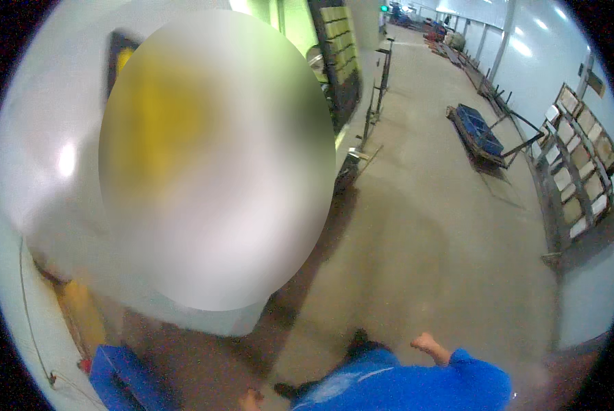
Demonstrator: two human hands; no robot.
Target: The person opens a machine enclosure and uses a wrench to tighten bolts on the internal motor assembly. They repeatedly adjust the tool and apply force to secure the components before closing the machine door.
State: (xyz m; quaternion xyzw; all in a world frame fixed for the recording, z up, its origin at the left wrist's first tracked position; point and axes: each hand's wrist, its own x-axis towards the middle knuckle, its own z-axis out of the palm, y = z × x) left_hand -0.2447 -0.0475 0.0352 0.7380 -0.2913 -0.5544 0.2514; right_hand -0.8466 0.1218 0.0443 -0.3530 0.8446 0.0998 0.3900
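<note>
I stand in a blue top on a smooth floor (403,260), with dark shoes (362,342) showing below. My right hand (427,344) hangs beside my body over the floor, its fingers curled in, and I see nothing in it. At the lower edge, my left hand (251,399) shows only in part, and its fingers are too unclear to read. The nearest large thing on the left is a pale machine housing (60,195); neither hand touches it. A blurred oval hides much of that housing.
A blue box-like piece (125,373) stands at the lower left. On the right, a low cart (482,133) with a blue bed and metal handle stands near the wall. Beyond it, a metal rack (581,161) holds pale panels. Metal frames (377,96) line the aisle's left side.
</note>
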